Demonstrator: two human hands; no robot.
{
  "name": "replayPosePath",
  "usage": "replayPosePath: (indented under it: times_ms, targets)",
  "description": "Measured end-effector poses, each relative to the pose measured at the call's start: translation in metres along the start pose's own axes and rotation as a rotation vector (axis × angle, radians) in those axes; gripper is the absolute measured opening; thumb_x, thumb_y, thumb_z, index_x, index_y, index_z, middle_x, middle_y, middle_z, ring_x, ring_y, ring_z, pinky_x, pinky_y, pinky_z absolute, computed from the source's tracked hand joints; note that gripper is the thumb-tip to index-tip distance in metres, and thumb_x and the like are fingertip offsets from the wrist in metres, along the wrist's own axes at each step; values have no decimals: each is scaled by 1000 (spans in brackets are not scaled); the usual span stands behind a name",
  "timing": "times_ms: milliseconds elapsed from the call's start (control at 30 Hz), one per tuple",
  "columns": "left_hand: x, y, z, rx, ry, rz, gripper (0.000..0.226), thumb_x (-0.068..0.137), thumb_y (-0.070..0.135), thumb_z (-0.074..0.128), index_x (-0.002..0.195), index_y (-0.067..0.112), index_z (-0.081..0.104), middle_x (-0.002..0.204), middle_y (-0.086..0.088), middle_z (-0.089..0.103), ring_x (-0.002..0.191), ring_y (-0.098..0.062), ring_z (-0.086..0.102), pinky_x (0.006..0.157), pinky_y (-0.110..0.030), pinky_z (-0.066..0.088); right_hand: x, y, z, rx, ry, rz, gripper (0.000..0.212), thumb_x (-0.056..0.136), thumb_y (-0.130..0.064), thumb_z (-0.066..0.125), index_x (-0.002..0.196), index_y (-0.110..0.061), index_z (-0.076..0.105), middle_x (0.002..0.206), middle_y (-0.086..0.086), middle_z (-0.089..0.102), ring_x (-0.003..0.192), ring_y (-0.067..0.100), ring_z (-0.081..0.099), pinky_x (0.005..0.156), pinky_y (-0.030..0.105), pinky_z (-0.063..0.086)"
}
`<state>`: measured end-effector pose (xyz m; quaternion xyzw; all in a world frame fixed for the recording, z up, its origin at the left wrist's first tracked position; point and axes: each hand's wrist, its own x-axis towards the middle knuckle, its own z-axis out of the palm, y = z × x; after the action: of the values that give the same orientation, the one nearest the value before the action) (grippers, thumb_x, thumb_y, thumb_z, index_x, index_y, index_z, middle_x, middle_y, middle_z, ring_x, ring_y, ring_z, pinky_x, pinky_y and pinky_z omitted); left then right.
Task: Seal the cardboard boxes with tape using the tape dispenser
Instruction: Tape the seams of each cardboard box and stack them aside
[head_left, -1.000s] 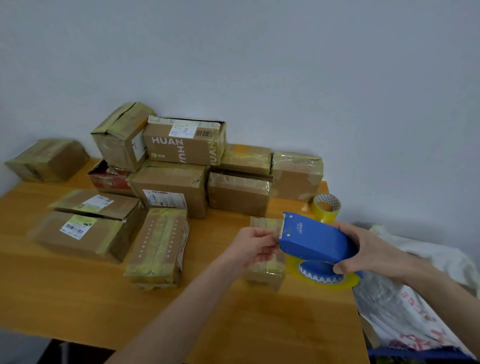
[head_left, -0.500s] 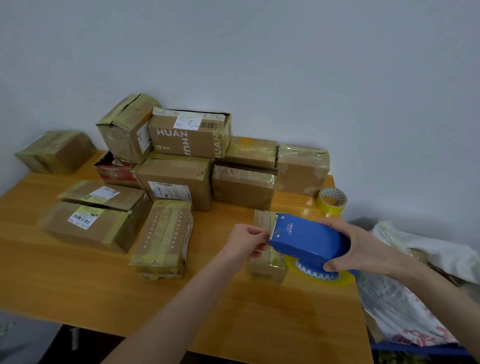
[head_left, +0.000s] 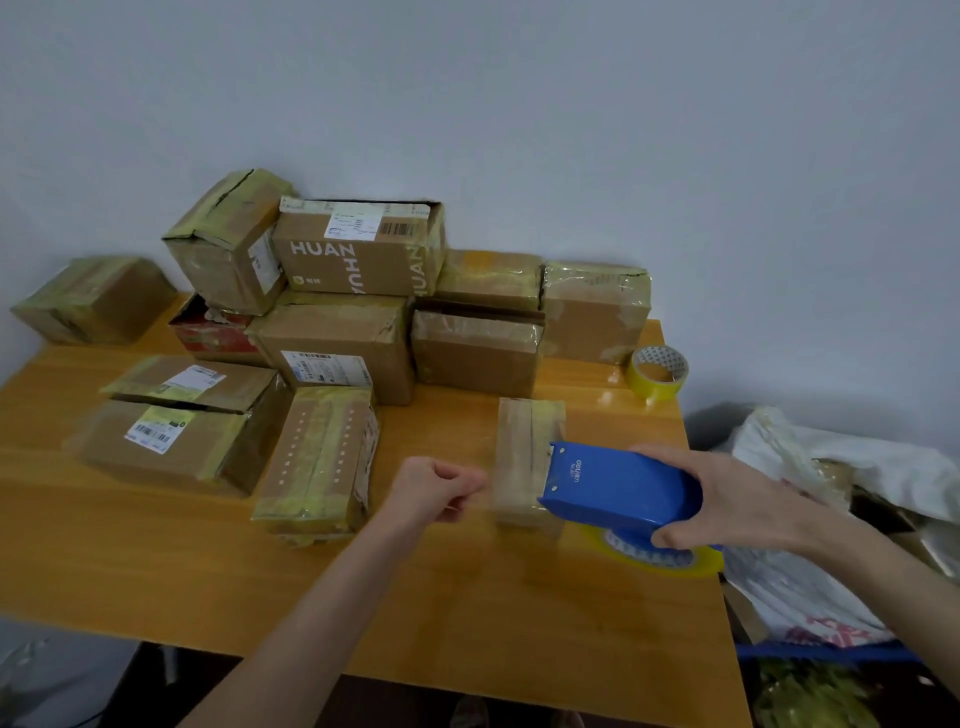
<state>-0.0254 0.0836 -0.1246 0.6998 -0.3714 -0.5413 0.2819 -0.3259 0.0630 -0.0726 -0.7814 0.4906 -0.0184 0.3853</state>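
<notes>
**Tape drawn out across the small box**

On my left I see taped cardboard boxes (head_left: 332, 332) stacked and spread over the far half of the wooden table (head_left: 156, 561), most wrapped in yellowish tape, some with white barcode labels. The near strip of table, up to its front edge, is bare and gives me room to move.

My left hand (head_left: 434, 491) hovers mid-table, its fingers (head_left: 462, 486) pinched together on the end of a clear tape strip (head_left: 511, 480) that runs right toward the dispenser. Half a second ago this hand sat right against the dispenser's mouth; now it is well apart from it, with tape stretched between.

The small box (head_left: 524, 431) lies just beyond that strip, narrow, with tape along its top seam.

My right hand (head_left: 727, 501) wraps the blue tape dispenser (head_left: 618, 488), fingers curled over its body, the yellow roll beneath, near the table's right edge. A spare tape roll (head_left: 657, 373) stands at the far right corner. Plastic bags (head_left: 831, 519) crowd the space beyond the edge.
</notes>
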Motion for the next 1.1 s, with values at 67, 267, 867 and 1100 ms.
replayPosePath:
  times_ms: [67,267,867,1100]
  targets:
    - [4,-7,-12,19,31,-3,14,82,21,75,83,7,75,75,-6,71,62,-9,63,57,-20,51,-8,9,-7,-55,-8,37,67,76,-29,80,111,-61,33,106,-22,57,92,0,60,76,16,50]
    - [10,-18,-4,56,105,-15,21,77,24,79,83,5,72,71,-5,71,62,-11,64,57,-20,52,-14,24,-6,-95,-16,111,78,74,-33,80,119,-64,24,113,-13,57,88,12,63,72,18,51]
    - [20,-37,2,8,106,8,18,84,23,73,84,5,73,77,-4,74,58,-9,59,56,-20,51,-1,22,6,-237,-27,163,81,76,-42,76,140,-47,28,103,-23,50,83,-2,54,66,15,44]
    - [24,-41,2,0,116,5,20,84,23,73,81,4,74,77,-6,73,58,-11,57,58,-23,52,4,32,8,-208,-29,144,81,74,-43,78,136,-52,26,106,-22,51,87,3,56,69,18,46]
